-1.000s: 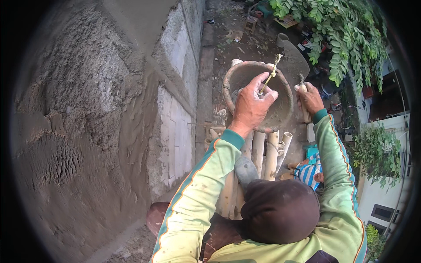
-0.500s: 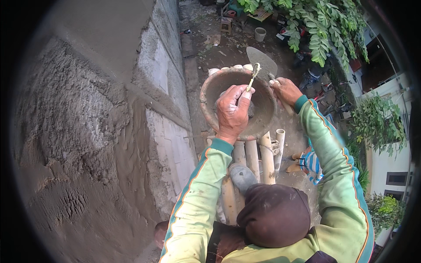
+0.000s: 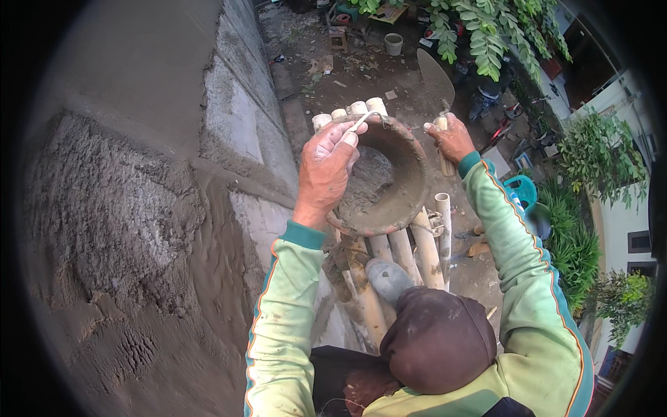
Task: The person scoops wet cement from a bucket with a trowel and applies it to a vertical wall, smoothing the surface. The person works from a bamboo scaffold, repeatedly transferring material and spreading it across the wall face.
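Note:
A round, mortar-smeared bucket (image 3: 411, 167) with wet grey mortar (image 3: 367, 182) inside stands on bamboo poles (image 3: 425, 243) in front of me. My left hand (image 3: 325, 170) is closed on a thin pale handle (image 3: 365, 119) that curves over to the bucket's far rim. To the right of the bucket, my right hand (image 3: 456, 139) grips a trowel by its wooden handle (image 3: 446, 163). The trowel's broad, thin blade (image 3: 436, 75) points away from me, beyond the bucket.
A wall (image 3: 132, 208) coated in wet, rough mortar rises on my left. My grey shoe (image 3: 386, 279) rests on the bamboo. Far below, the ground holds a pale pail (image 3: 393, 44) and a turquoise chair (image 3: 521, 189). Leafy branches (image 3: 479, 35) hang at the upper right.
My left hand has moved left and now pulls on the thin handle, which bends over to the rim. More of the mortar inside shows. The trowel has shifted slightly right, away from the bucket.

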`<action>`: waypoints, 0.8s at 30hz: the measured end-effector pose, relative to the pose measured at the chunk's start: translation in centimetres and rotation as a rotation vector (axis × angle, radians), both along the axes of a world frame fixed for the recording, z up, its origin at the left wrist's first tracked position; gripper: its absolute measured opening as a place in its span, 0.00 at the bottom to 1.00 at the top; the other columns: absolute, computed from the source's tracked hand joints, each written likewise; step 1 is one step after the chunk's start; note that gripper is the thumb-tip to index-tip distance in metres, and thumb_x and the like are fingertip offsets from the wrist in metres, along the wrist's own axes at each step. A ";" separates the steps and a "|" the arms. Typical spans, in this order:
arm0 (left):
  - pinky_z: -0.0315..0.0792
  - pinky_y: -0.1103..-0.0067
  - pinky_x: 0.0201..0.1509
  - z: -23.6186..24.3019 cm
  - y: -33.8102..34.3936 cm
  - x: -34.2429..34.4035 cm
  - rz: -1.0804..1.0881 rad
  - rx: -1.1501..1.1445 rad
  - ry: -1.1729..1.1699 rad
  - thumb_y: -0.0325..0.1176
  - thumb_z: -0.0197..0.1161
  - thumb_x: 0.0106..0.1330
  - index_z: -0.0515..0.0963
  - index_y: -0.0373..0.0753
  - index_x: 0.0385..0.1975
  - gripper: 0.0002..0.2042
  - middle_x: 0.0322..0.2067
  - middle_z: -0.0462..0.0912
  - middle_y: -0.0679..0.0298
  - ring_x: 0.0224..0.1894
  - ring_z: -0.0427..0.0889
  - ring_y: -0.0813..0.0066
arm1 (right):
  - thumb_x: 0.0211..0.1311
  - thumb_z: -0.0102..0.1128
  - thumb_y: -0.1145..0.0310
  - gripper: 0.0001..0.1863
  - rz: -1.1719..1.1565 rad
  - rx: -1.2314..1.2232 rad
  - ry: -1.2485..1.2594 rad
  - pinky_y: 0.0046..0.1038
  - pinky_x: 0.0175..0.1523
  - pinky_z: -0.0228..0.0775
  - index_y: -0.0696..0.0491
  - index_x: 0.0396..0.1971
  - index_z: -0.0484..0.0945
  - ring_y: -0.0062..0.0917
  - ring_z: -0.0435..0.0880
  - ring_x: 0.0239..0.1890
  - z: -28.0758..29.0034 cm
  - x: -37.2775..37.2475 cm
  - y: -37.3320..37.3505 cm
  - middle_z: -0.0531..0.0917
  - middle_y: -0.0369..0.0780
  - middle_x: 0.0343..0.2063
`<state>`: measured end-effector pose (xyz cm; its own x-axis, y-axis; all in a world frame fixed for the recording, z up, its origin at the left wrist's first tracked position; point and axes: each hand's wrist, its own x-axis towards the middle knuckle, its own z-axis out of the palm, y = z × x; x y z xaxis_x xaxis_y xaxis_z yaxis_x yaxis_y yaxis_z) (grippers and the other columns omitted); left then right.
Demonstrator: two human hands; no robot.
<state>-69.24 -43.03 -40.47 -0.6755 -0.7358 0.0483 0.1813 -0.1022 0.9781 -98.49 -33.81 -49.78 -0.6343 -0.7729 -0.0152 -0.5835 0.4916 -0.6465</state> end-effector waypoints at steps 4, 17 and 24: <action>0.54 0.88 0.25 -0.3 0.5 0.6 0.009 -0.012 -0.024 0.36 0.57 0.74 0.79 0.33 0.54 0.16 0.22 0.65 0.79 0.23 0.59 0.90 | 0.59 0.66 0.45 0.32 0.004 -0.120 -0.250 0.42 0.58 0.69 0.63 0.45 0.74 0.49 0.79 0.53 -4.5 -1.0 -2.2 0.80 0.57 0.48; 0.68 0.88 0.32 -2.4 7.1 -6.7 0.019 -0.156 0.072 0.29 0.59 0.70 0.79 0.30 0.53 0.15 0.30 0.82 0.68 0.27 0.74 0.87 | 0.59 0.67 0.50 0.30 -0.429 -0.222 -0.344 0.42 0.57 0.70 0.66 0.42 0.77 0.52 0.79 0.53 -10.3 3.2 -3.7 0.80 0.59 0.47; 0.75 0.76 0.37 -7.0 -9.3 4.8 0.355 -0.444 -0.521 0.37 0.59 0.70 0.74 0.27 0.56 0.21 0.36 0.83 0.59 0.32 0.81 0.72 | 0.58 0.68 0.51 0.32 -0.471 -0.240 -0.388 0.42 0.59 0.68 0.68 0.47 0.77 0.49 0.79 0.54 -7.3 6.5 -2.4 0.81 0.58 0.47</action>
<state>-64.44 -52.30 -47.51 -0.4192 -0.8986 0.1297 -0.3654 0.2977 0.8819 -92.04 -36.19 -57.04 -0.8891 -0.4240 -0.1725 -0.0434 0.4532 -0.8904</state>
